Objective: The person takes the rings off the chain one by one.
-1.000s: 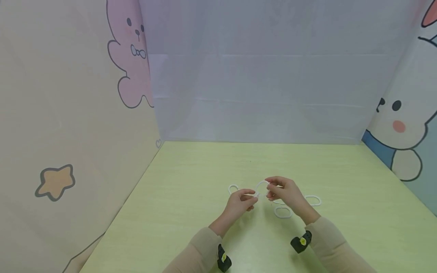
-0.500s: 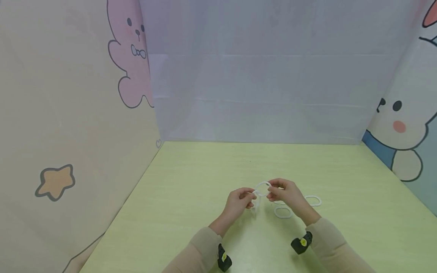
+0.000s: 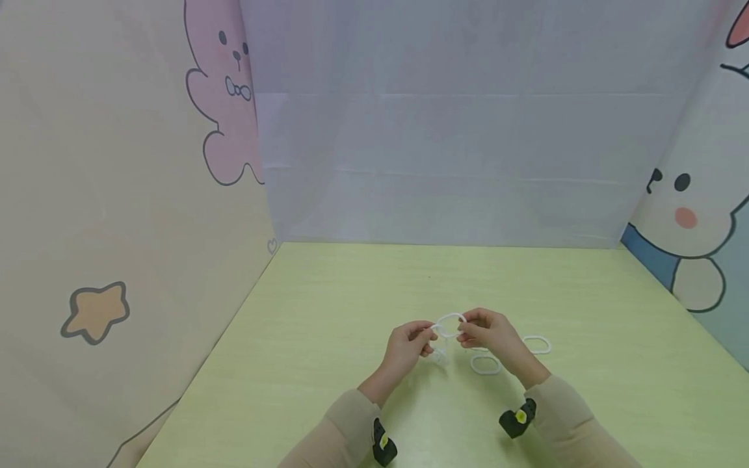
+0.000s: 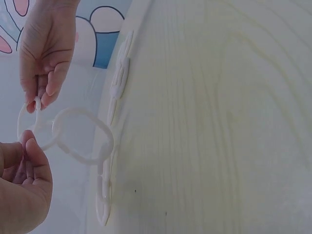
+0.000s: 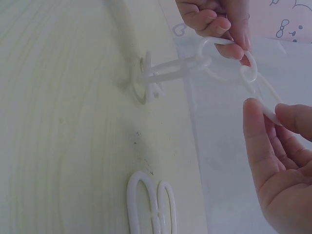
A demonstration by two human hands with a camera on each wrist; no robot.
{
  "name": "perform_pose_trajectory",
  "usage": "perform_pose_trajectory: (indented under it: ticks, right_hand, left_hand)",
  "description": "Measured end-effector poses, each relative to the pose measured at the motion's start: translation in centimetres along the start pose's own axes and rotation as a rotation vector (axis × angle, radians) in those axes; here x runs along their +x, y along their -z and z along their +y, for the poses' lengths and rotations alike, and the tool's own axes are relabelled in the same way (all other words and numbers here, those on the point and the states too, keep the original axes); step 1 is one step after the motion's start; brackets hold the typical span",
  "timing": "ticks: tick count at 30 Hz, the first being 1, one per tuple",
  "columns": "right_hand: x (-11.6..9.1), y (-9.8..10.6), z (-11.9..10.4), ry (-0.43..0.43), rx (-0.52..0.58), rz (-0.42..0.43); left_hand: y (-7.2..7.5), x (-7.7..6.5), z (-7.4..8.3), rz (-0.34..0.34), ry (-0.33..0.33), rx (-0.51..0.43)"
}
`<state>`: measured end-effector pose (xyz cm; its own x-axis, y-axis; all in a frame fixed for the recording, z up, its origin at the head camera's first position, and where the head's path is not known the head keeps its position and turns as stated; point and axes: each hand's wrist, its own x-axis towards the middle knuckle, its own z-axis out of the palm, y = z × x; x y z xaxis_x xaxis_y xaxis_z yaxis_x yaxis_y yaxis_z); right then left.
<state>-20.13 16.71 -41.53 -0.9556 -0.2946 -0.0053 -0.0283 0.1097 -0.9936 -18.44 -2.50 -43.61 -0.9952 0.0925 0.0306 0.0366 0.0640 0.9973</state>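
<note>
My left hand (image 3: 408,344) pinches a white plastic chain link (image 5: 210,45) between thumb and fingers. Another white link (image 3: 450,315) is pinched by my right hand (image 3: 488,331); its curled end meets the left hand's link in the right wrist view. From the left hand's link hangs a further link (image 5: 170,70), which reaches down to one more link (image 5: 147,87) at the table. In the left wrist view, the hanging link (image 4: 105,141) shows as a wide loop. Fingertips cover parts of both held links.
Loose white links lie on the pale green table (image 3: 351,292): one oval link (image 3: 485,373) in front of the right hand, another link (image 3: 537,337) to its right, and one partly hidden behind the hand. A patterned cloth wall (image 3: 146,195) borders the left side.
The link seen beyond my left hand a second ago now hangs below it. My left hand has shifted slightly left, and the right hand's link has come down a little with that hand.
</note>
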Motion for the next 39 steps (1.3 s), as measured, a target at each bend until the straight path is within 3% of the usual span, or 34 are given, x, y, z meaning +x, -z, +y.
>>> perform_pose_trajectory:
  ticks: [24, 33, 39]
  right_hand:
    - [-0.2, -0.2, 0.1, 0.001, -0.04, -0.119]
    - [-0.1, -0.4, -0.2, 0.009, -0.046, -0.1]
    - [-0.1, -0.4, -0.3, 0.013, -0.041, -0.099]
  left_hand:
    - [-0.1, -0.1, 0.4, 0.022, -0.036, -0.061]
    - [-0.1, -1.5, 3.0, 0.013, -0.06, -0.036]
    - [-0.1, -1.8, 3.4, 0.012, -0.054, -0.043]
